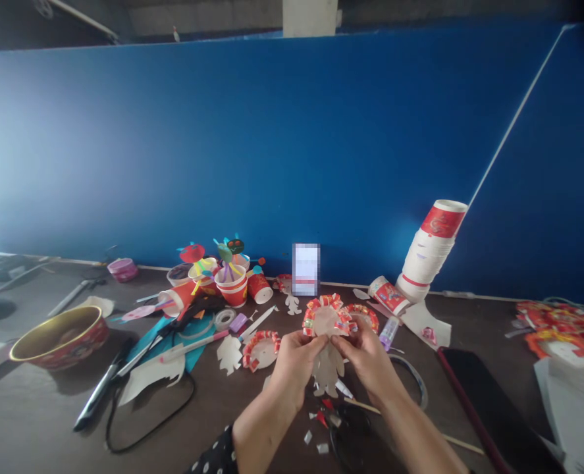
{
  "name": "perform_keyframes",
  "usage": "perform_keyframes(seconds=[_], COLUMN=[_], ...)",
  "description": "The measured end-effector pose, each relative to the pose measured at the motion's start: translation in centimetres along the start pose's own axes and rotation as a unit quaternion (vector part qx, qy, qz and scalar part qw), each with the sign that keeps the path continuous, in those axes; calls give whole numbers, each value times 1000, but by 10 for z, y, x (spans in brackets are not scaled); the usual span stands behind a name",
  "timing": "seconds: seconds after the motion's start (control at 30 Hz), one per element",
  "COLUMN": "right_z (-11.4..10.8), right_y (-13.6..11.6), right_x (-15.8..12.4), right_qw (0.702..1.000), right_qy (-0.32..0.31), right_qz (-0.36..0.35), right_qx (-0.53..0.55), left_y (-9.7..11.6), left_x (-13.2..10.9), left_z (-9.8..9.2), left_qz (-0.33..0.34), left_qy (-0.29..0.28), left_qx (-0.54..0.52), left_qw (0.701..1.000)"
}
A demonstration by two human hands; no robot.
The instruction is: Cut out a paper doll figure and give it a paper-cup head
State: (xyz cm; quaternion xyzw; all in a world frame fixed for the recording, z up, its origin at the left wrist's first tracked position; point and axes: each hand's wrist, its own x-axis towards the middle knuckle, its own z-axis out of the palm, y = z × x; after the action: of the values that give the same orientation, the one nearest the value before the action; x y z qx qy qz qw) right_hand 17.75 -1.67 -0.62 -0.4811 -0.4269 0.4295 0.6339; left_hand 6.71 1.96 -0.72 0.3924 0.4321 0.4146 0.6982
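A paper cutout figure (327, 368) hangs upright between my hands above the middle of the desk. Its round head is ringed with red and white patterned folded strips, and its body is plain white with two legs. My left hand (294, 359) pinches it at the neck from the left. My right hand (365, 359) pinches the same spot from the right, thumbs nearly touching. Behind my right hand is another red-ringed paper disc (368, 317), partly covered. Left of my left hand lie a similar ringed disc (262, 351) and a white paper body cutout (229, 355).
A patterned bowl (59, 339) and cutter (101, 382) lie left, decorated paper cups (232, 289) behind. A phone (306, 268) stands against the blue wall. Stacked cups (423, 257) lean right, near a dark tablet-like device (489, 408). Black-handled scissors (348, 428) lie below my hands.
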Motion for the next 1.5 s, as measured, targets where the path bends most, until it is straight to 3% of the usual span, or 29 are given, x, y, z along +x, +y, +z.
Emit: perform_keyframes(seconds=[0.33,0.93,1.23,1.37,1.5], right_z=[-9,-7,-5,-7,-2], right_y=[11,16,12,9,4], right_x=[4,2,3,-2,-8], right_qw=[997,997,989,960,877], right_qy=[21,30,65,123,162], right_qz=[-17,-24,-57,-112,-208], right_qx=[-75,-61,-118,-225,-401], left_y=[-6,0,-4,0,0], left_x=[1,-3,0,-2,-3], left_z=[-1,2,0,0,1], left_qz=[53,16,52,70,61], left_qy=[21,-19,-6,18,12], left_qx=[53,4,-30,-31,-24], left_qw=[997,1000,998,997,998])
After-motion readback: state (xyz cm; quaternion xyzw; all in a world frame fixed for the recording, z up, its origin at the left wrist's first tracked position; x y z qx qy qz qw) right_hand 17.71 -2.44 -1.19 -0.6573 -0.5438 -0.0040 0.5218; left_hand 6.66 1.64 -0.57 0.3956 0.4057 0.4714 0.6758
